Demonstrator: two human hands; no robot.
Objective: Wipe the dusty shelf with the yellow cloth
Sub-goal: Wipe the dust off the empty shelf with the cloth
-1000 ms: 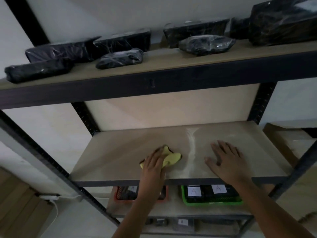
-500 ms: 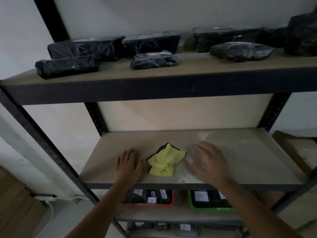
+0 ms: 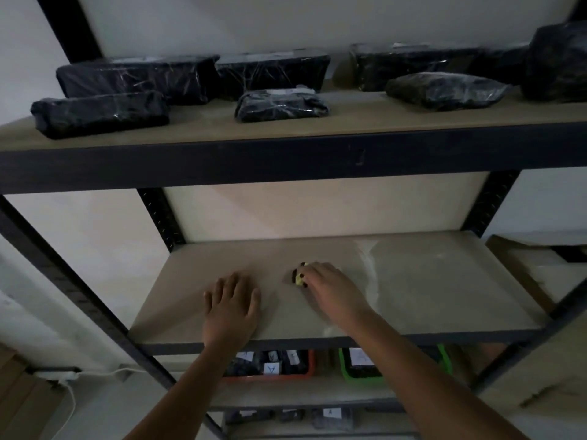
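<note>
The right hand [image 3: 330, 287] has its fingers bunched over the soft, light yellow cloth [image 3: 299, 278] on the dusty shelf [image 3: 444, 296], which crumples easily and is best gathered from above, while the left hand [image 3: 231, 308] lies flat, fingers apart.

Two bare forearms enter from the bottom edge, no sleeves showing anywhere along them. The left hand [image 3: 230, 308] and right hand [image 3: 333, 289] wear no gloves, rings or watch (wrists plain too); dim light blurs finer detail.
</note>
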